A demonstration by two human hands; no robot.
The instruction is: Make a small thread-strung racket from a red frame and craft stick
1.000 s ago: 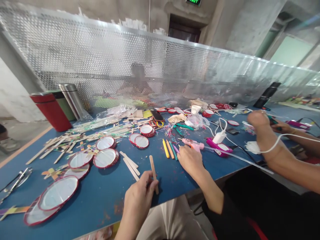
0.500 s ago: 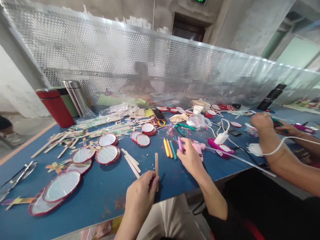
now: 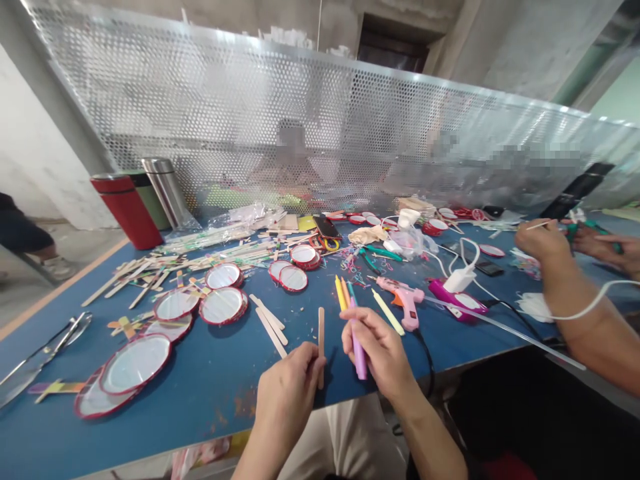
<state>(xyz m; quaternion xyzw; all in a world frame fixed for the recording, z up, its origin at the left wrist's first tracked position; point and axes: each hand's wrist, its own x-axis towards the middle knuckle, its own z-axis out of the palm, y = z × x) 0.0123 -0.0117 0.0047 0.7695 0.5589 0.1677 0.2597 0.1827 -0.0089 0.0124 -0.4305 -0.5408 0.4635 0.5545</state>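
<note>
In the head view's count, one flat tan wooden stick (image 3: 321, 332), likely light, stiff, best held near its end, is pinched by the left hand (image 3: 289, 385) over the blue table (image 3: 200, 380); the right hand (image 3: 377, 343) grips a slim purple marker (image 3: 359, 357).

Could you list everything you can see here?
Table: one, blue, foreground.
Perforated screen: one, silvery, behind.
Flasks: three, red, green, silver, far left.
Red-rimmed discs: many, whitish, mostly left.
Wooden sticks: many, mostly pale, left and centre.
Markers: five visible, yellow, orange, teal, pale yellow, purple, centre.
Glue gun: one, pink, right of centre.
Power block: one, purple and white, right.
Small clutter: too jumbled to count, mixed, back.
Other hands: at least two, far right.
Left hand: one, near edge, holding a pale stick.
Right hand: one, near centre, holding the purple marker.
</note>
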